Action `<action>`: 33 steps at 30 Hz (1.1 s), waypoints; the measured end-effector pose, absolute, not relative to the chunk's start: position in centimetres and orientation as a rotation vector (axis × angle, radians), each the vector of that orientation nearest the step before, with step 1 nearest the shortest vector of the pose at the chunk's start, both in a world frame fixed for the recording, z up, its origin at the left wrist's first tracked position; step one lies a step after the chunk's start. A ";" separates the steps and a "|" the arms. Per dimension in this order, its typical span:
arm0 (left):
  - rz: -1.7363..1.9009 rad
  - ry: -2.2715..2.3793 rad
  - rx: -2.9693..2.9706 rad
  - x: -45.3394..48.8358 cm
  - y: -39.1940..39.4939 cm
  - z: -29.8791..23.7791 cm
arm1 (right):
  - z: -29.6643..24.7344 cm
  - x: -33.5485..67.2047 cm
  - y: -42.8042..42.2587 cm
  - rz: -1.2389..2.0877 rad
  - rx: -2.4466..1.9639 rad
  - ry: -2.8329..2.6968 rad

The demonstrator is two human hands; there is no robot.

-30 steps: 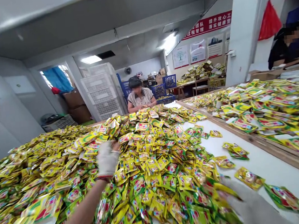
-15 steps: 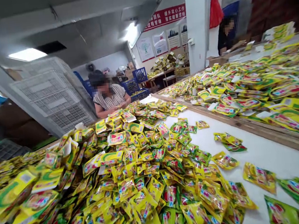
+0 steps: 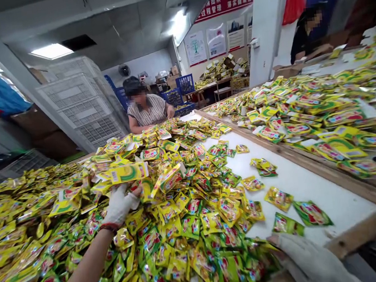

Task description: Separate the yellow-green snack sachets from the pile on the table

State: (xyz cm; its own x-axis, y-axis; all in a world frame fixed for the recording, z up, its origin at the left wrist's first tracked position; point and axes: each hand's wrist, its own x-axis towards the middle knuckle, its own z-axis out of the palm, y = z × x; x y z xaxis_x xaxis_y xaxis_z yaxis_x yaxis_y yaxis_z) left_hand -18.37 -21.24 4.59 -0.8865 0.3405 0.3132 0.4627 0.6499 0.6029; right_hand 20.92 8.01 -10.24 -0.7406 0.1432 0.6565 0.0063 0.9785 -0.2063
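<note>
My left hand (image 3: 120,206), in a white glove with bare fingertips, reaches into a heap of small yellow and green packets (image 3: 178,213). Its fingers are partly hidden against the lower edge of a yellow carton (image 3: 129,172), and whether they grip it cannot be made out. Just right of that hand, another yellow carton (image 3: 167,179) lies tilted on the heap. At the lower right, my gloved right hand (image 3: 310,255) is stretched over the near table edge. Its fingertips are beside a green packet (image 3: 287,224) and the heap's edge, and no held thing shows.
A white tabletop (image 3: 343,206) has a raised wooden rim (image 3: 296,159). Beyond it is another spread of yellow cartons (image 3: 338,113). A co-worker (image 3: 148,111) sits across the heap; another person (image 3: 307,36) is at the far right. White crates (image 3: 74,98) stand stacked behind.
Both my hands have come into view, the left over the heap and the right at the table's near edge. The view has shifted, and the co-worker across has raised a hand.
</note>
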 end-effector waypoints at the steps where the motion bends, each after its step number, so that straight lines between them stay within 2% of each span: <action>1: -0.982 -2.732 -0.700 -17.1 -20.9 4.3 | -9.6 20.8 7.6 0.256 -0.140 -2.407; 6: -0.670 -2.904 -0.946 -11.0 -19.4 4.5 | -8.0 20.4 6.3 0.381 -0.307 -2.507; 11: 0.087 -2.935 -0.927 -5.4 -17.1 7.5 | -7.0 19.9 6.6 0.590 -0.449 -2.467; 15: 0.293 -2.799 -0.777 -1.6 -13.9 9.6 | -7.2 19.9 6.7 0.651 -0.422 -2.456; 19: 0.341 -2.610 -0.777 0.2 -10.4 9.9 | -7.0 19.9 6.6 0.715 -0.429 -2.464; 23: 0.140 -2.499 -0.908 -0.1 -8.0 7.9 | -5.9 20.1 6.5 0.762 -0.484 -2.455; 28: 0.082 -2.482 -1.014 -1.1 -5.9 5.2 | -5.1 20.1 6.3 0.803 -0.500 -2.488; 33: 0.073 -2.423 -1.168 -1.2 -3.8 5.1 | -4.7 20.0 6.4 0.938 -0.510 -2.435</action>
State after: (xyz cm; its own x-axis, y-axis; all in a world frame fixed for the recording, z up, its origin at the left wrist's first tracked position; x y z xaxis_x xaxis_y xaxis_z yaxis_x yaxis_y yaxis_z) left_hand -1.16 -3.81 5.07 -0.5419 0.7545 0.3702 0.7309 0.6406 -0.2354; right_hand 20.03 6.37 -4.66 -0.8163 0.4952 0.2972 0.1678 0.6958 -0.6984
